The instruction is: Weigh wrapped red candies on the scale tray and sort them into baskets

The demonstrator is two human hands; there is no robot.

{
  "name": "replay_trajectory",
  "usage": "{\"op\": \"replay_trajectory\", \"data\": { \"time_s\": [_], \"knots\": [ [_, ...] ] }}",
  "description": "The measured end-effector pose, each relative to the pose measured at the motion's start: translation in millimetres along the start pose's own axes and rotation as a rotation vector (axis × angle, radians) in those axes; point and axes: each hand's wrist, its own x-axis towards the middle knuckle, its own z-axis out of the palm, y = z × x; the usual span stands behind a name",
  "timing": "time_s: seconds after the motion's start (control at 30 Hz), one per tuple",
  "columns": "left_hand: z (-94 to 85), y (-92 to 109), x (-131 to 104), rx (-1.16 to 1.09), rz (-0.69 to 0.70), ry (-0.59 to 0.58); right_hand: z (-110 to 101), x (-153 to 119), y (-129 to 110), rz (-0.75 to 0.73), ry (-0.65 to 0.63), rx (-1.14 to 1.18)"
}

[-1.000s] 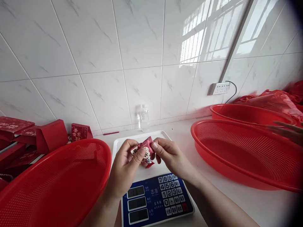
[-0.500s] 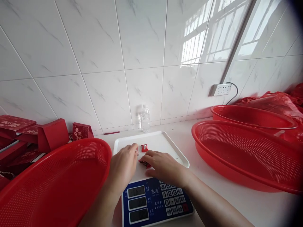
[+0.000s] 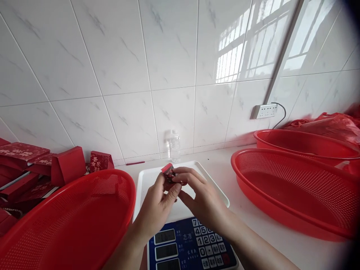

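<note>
Above the white tray point(image 3: 146, 183) of a digital scale point(image 3: 189, 243), both hands come together around small red wrapped candies point(image 3: 168, 173). My left hand point(image 3: 157, 200) pinches them between thumb and fingers. From the other side, the fingers of my right hand point(image 3: 205, 195) close on the same candies. A red flap of wrapper sticks up above the fingertips. How many pieces there are is hidden by the fingers. Below the hands lies the scale's blue panel with its displays and number keys, partly covered by my right hand.
Red perforated baskets stand at the left point(image 3: 92, 217) and right point(image 3: 287, 187), with another red basket point(image 3: 306, 138) behind. Red boxes point(image 3: 67, 165) are heaped at far left. A clear bottle point(image 3: 174, 146) stands by the tiled wall, near a power strip point(image 3: 266, 111). Red plastic bags point(image 3: 329, 125) lie far right.
The candies that lay on the tray have been picked up and gathered between both hands. My hands have lifted and drawn together. The view has shifted slightly.
</note>
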Motion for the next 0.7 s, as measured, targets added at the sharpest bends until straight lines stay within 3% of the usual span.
{"op": "replay_trajectory", "data": {
  "time_s": [0.13,0.23,0.33,0.4,0.57,0.7],
  "knots": [
    [-0.2,1,-2,-0.036,-0.068,0.054,-5,0,-1,0.090,-0.023,0.158],
    [-2.5,6,-4,-0.031,-0.087,-0.046,-11,2,3,0.263,0.047,0.248],
    [-3.4,12,-6,-0.044,-0.088,-0.196,-15,3,8,0.441,-0.112,0.345],
    [-2.5,14,-5,-0.057,-0.098,-0.231,-17,4,9,0.508,-0.197,0.398],
    [1.7,15,-3,-0.080,-0.045,-0.128,-15,7,8,0.538,-0.029,0.508],
    [1.5,15,-5,-0.097,0.009,-0.042,-9,8,8,0.573,-0.033,0.725]
  ]
}}
